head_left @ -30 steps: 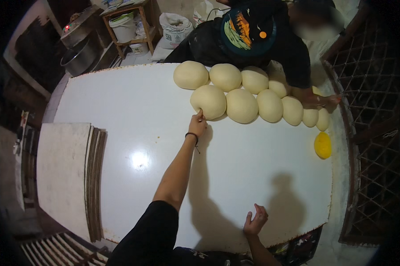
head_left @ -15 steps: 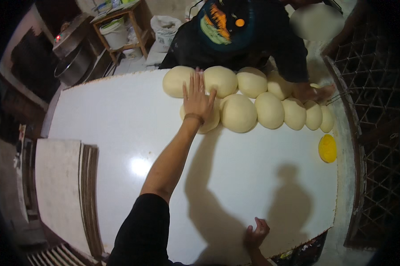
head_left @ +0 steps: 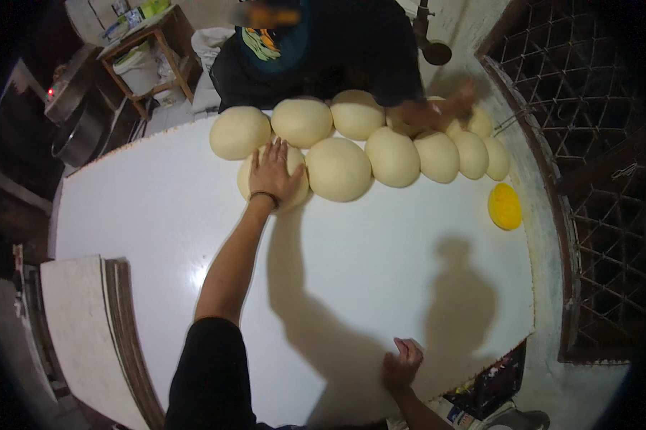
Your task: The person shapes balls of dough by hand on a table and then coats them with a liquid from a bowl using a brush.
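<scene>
My left hand (head_left: pixel 276 175) lies open, fingers stretched, on top of the leftmost pale dough ball (head_left: pixel 245 179) of the near row, covering much of it. My left arm reaches across the white tabletop (head_left: pixel 366 251). Right beside that ball sits another dough ball (head_left: pixel 339 170), and behind it is the far row's leftmost dough ball (head_left: pixel 240 133). Several more smooth balls continue to the right in two close rows. Near the table's front edge, my right hand (head_left: pixel 403 364) is loosely curled and empty, its thumb apart from the fingers.
Across the table, a person in dark clothes has a hand (head_left: pixel 444 111) over the far row's right end. A yellow bowl (head_left: pixel 505 206) sits near the right edge, beside a metal grille (head_left: pixel 609 215). Stacked boards (head_left: pixel 79 322) stand at the left. A wooden shelf (head_left: pixel 161 54) is behind.
The view has shifted. My left hand has drawn back a little toward me, its fingers now off the far row. The other person's hand has moved left along the dough. My right hand stays empty.
</scene>
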Motion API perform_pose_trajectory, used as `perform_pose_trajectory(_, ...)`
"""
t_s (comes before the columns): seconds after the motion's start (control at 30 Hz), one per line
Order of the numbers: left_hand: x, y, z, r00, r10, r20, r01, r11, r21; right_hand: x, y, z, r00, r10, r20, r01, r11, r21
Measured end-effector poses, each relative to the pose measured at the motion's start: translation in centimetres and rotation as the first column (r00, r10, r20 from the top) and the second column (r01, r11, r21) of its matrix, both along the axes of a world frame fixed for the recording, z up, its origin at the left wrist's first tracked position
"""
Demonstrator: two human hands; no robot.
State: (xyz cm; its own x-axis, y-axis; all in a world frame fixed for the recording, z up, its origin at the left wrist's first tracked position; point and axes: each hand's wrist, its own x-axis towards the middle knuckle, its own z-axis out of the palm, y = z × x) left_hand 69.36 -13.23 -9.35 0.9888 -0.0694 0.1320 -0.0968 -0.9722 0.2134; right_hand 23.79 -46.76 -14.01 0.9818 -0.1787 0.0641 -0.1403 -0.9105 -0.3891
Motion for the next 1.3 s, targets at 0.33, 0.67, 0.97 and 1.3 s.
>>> perform_pose_trajectory(0.33,0.5,-1.3,-0.3,0.994,0.094,0.054,-0.095,0.995,0.021,-0.2,-0.5,0.4,1.0,0.006,-0.002,-0.006,1.0,0.024)
perform_pose_trajectory(0.67,-10.5,-0.7,-2.8,0.939,0.215,0.268,0.08,0.62,-0.78,-0.7,-0.8,1.5,0.998,-0.018,0.055,0.017,1.0,0.019)
perform_pose_trajectory(0.97,-48.8,6.1,-4.9,0.979,0.141,-0.144,-0.197,0.821,-0.536,-2.0,-0.9,2.0,0.964,0.057,0.258,-0.032,0.994,-0.1)
perform_pose_trajectory(1.3,-80.7,9.0,-9.8,0.821,0.521,-0.232,-0.563,0.672,-0.482,-11.1,-4.6,-0.8,0.887,0.055,0.458,-0.222,0.921,0.32)
